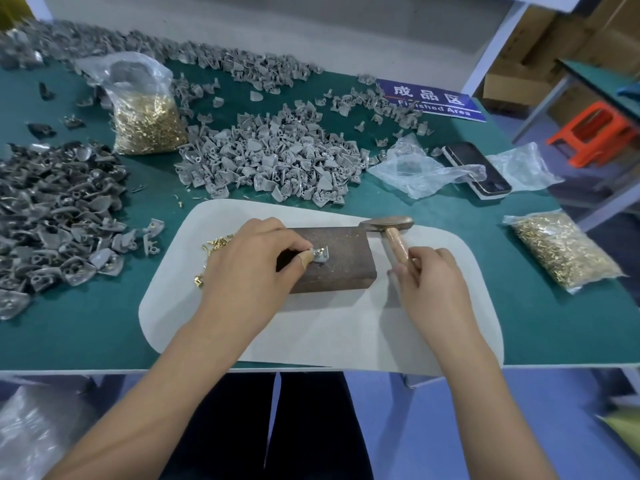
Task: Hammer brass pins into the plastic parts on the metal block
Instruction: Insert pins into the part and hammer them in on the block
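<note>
A dark brown metal block (pixel 341 263) lies on a white mat (pixel 311 327) in the middle of the green table. My left hand (pixel 252 265) pinches a small grey plastic part (pixel 320 255) on top of the block, and a brass pin stands in the part. A hammer (pixel 391 233) with a wooden handle lies just right of the block, its metal head at the block's far right corner. My right hand (pixel 429 275) curls round the handle. Loose brass pins (pixel 216 243) lie on the mat left of my left hand.
Grey plastic parts (pixel 273 157) are heaped behind the mat, darker ones (pixel 55 209) at the left. Bags of brass pins stand at the back left (pixel 145 123) and lie at the right (pixel 561 251). A phone (pixel 478 168), crumpled plastic and a blue sign (pixel 433 100) sit at the back right.
</note>
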Motion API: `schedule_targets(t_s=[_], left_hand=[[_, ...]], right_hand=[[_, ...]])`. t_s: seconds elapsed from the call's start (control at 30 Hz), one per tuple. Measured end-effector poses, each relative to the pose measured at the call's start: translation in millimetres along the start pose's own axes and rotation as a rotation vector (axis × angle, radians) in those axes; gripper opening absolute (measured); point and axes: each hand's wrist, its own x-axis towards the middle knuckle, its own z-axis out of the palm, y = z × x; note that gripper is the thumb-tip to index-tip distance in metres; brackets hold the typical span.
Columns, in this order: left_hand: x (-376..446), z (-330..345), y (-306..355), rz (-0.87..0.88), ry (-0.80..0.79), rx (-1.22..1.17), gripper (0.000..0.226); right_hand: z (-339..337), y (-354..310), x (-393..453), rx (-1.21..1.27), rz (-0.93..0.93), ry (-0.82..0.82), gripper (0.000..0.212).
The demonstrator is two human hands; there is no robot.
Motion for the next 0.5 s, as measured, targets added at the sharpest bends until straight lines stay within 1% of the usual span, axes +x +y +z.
schedule_targets(t_s=[0.03,0.1,0.13,0.17,0.2,0.27,0.3,0.33,0.37,0.43,0.5], left_hand=[[0.1,0.0,-0.4,-0.005,0.000,-0.003,0.004],[0.6,-0.8,-0.4,-0.003,-0.010,0.009,0.004],[0.9,-1.4,-0.4,0.005,-0.019,0.015,0.004],[1.5,-1.8,-0.4,0.011,-0.028,0.020,0.004],[2.2,-2.4,-0.7,0.015,-0.033,0.024,0.004],[3.3,-3.2,-0.8,0.021,-0.039,0.033,0.004],[4.0,-3.4,-0.7,0.022,-0.039,0.037,0.004],[4.3,-3.4,-0.5,0.021,-0.037,0.041,0.005],[4.4,-3.4,-0.3,0.018,-0.033,0.046,0.006],[4.4,-2.7,0.1,0.014,-0.026,0.054,0.007],[4.6,-2.1,0.3,0.009,-0.018,0.059,0.007]], right_hand=[[-3.7,1.3,1.7,-0.022,-0.017,0.002,0.013],[-11.9,4.7,4.3,-0.064,-0.034,0.009,0.018],[-16.5,5.3,3.6,-0.047,-0.044,0.026,0.021],[-21.4,3.3,1.9,0.024,-0.051,0.048,0.024],[-26.2,-0.8,-1.4,0.167,-0.037,0.055,0.026],[-36.1,-13.0,-13.2,0.538,0.038,-0.016,0.024],[-40.7,-18.4,-20.0,0.637,0.038,-0.067,0.023],[-43.9,-22.0,-26.7,0.616,-0.021,-0.108,0.021],[-44.8,-24.3,-33.3,0.531,-0.112,-0.133,0.021],[-43.4,-28.8,-42.6,0.325,-0.263,-0.141,0.028],[-43.5,-31.7,-46.7,0.208,-0.286,-0.085,0.036]])
